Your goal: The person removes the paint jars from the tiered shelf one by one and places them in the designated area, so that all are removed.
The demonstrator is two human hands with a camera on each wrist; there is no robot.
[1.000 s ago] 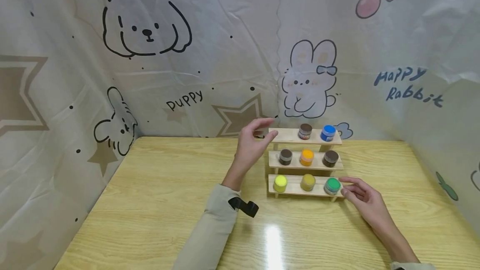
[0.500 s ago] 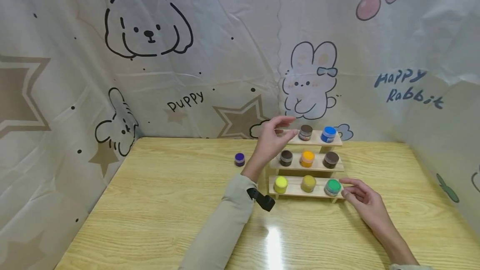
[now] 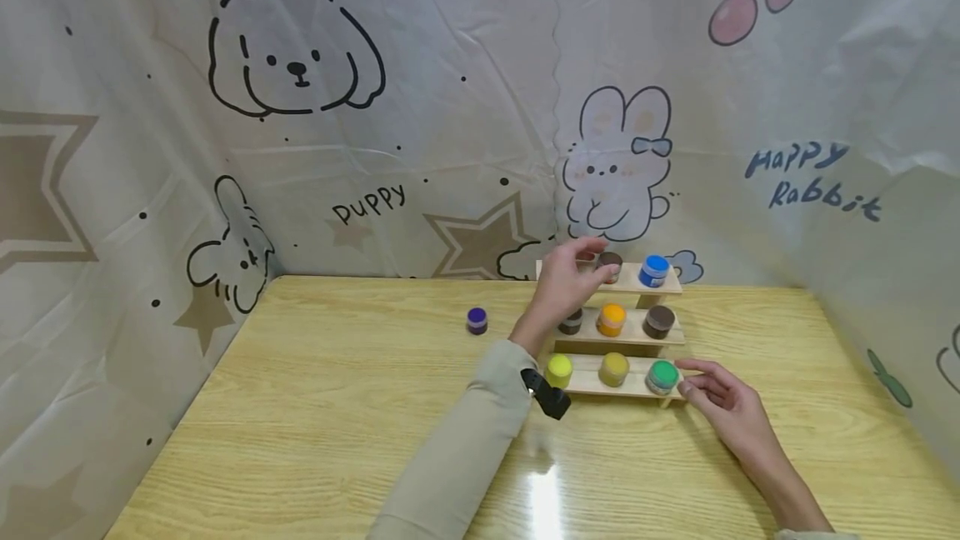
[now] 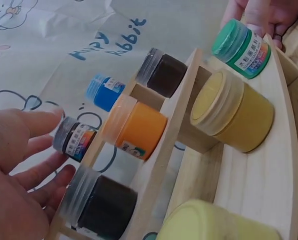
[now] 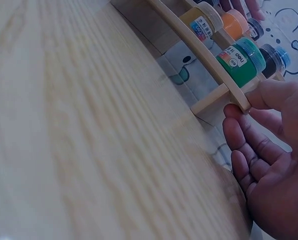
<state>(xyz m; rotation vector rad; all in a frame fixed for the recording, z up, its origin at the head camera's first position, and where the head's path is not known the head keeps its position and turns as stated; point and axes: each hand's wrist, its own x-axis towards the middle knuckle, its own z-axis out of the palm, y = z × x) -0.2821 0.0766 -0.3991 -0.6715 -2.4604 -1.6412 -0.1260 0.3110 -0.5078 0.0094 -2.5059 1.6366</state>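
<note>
A three-tier wooden rack (image 3: 588, 386) holds small paint jars. My left hand (image 3: 564, 283) reaches over its left side, thumb and fingers spread around the dark jar (image 4: 75, 138) on the top tier; firm contact is not clear. Right of that jar stands a blue jar (image 3: 655, 271). Across the middle tier are a dark jar (image 4: 100, 202), an orange jar (image 3: 611, 320) and another dark jar (image 3: 659, 322). Yellow (image 3: 558, 370), ochre (image 3: 614, 369) and green (image 3: 662, 377) jars line the bottom tier. With thumb and forefinger my right hand (image 5: 281, 150) pinches that tier's right end.
A small purple jar (image 3: 477, 321) stands on the wooden table (image 3: 337, 407), left of the rack. Behind the table hangs a pale cloth (image 3: 465, 123) printed with cartoon animals and stars. My left forearm crosses the table in front of the rack's left side.
My left hand has moved right, from the top tier's left end to the dark jar there. The purple jar, hidden behind that hand at first, now shows. My right hand stays at the rack's end.
</note>
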